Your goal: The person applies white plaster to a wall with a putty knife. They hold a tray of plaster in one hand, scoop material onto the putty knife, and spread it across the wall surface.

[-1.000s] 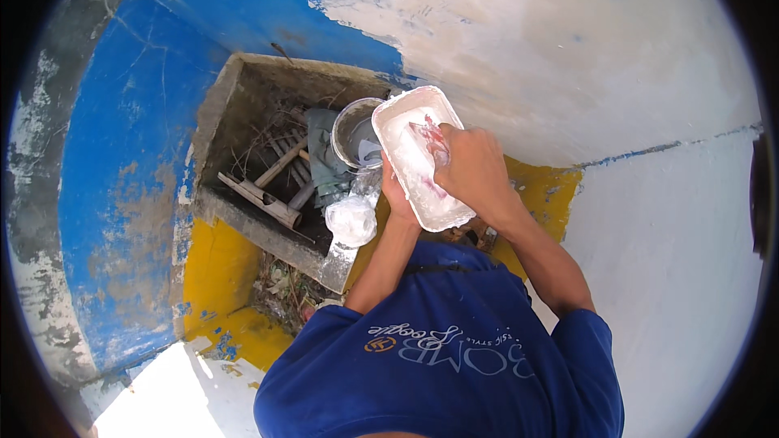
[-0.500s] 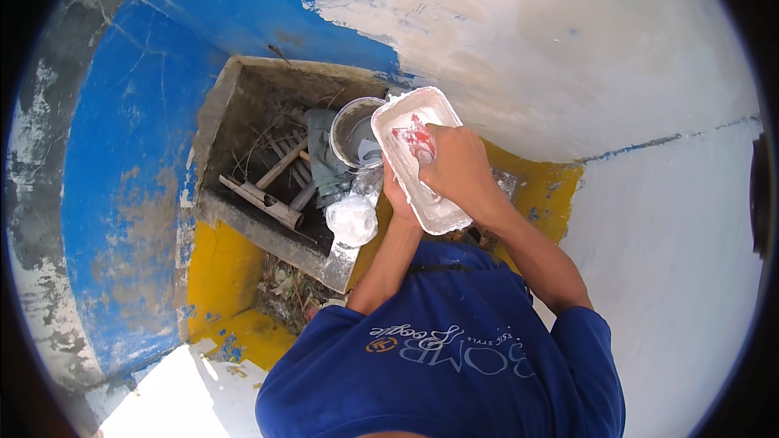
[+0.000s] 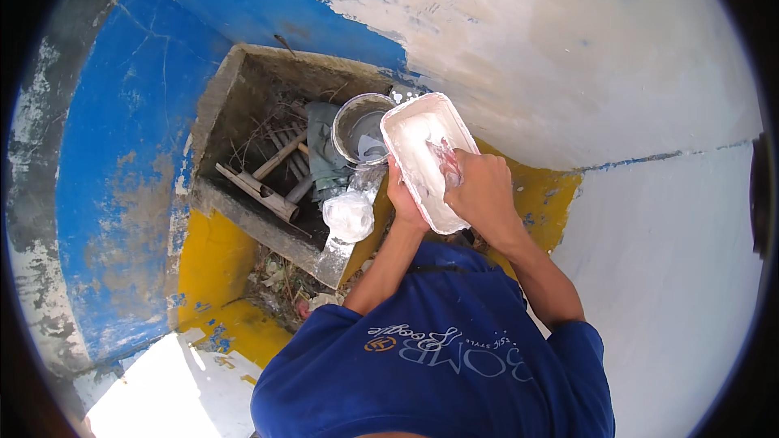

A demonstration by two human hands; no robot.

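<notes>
A white, oblong tub (image 3: 442, 217) with paste caked round its rim is held up in front of me, tilted. My left hand (image 3: 403, 199) grips its left side from below, the fingers partly hidden behind it. Inside lies smooth white paste (image 3: 422, 130). My right hand (image 3: 487, 193) reaches in over the right rim, its fingers closed round a red, flat piece (image 3: 445, 161) smeared with white. The piece looks like a putty scraper, but the hand hides much of it.
Left of the tub stands a round bucket (image 3: 337, 139) with grey-white contents. A white plastic-wrapped lump (image 3: 349, 216) rests on a concrete ledge (image 3: 335, 264). The concrete basin (image 3: 213, 105) holds bamboo pieces (image 3: 258, 195) and grey cloth (image 3: 323, 150). Painted walls curve around.
My right hand has drawn the red piece back toward me and slightly right inside the tub. More white paste shows at the tub's far end. My left hand keeps its hold.
</notes>
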